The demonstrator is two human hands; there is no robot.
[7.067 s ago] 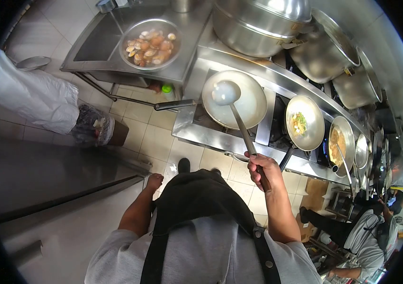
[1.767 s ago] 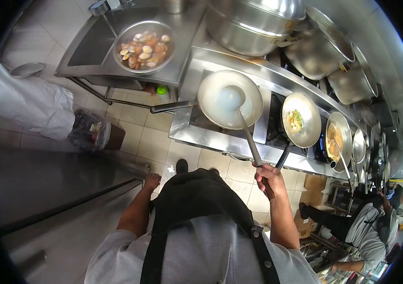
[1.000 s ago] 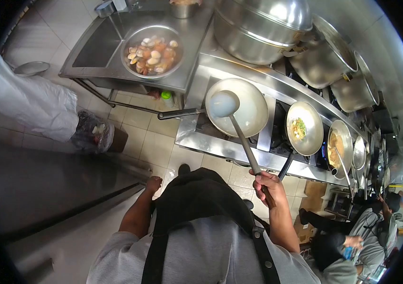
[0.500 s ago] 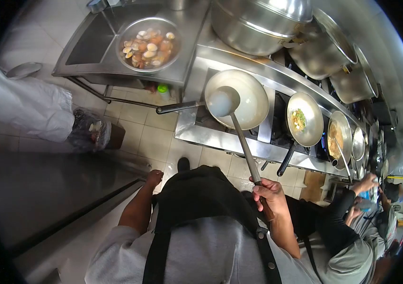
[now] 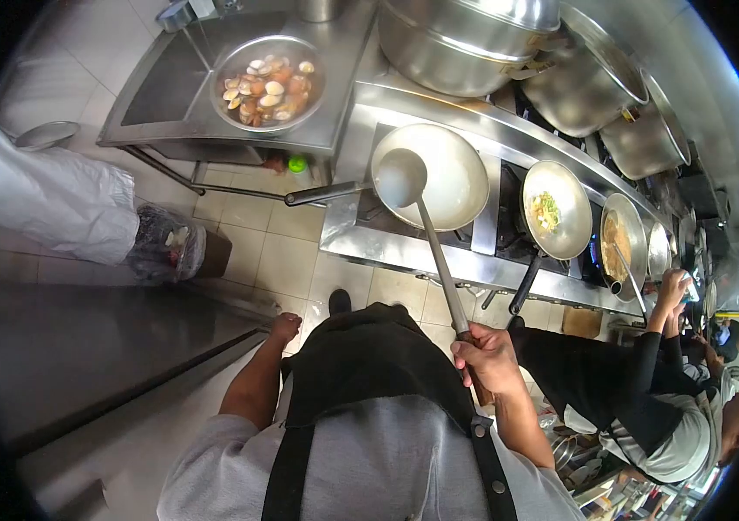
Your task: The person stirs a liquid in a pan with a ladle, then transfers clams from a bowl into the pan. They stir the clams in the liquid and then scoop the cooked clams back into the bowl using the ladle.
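Note:
My right hand (image 5: 489,358) is wrapped round the handle of a long ladle (image 5: 439,265). The ladle's metal bowl hangs over the left part of a wide pan (image 5: 459,184), overlapping its rim in this view. This pan has a pale inside and sits on the nearest burner, its black handle pointing left. My left hand (image 5: 285,327) hangs low at my side with the fingers curled in, and nothing shows in it.
Clams fill a steel bowl (image 5: 248,65) on the sink counter (image 5: 148,130). Along the stove stand a pan with chopped green and yellow food (image 5: 545,211) and a pan of brown food (image 5: 616,239). Large pots (image 5: 465,52) line the back. A co-worker (image 5: 647,399) stands at right.
The ladle's bowl has shifted slightly left and up, still over the pan. The co-worker at right has changed posture, with arms reaching further toward the stove. My left hand has hardly moved.

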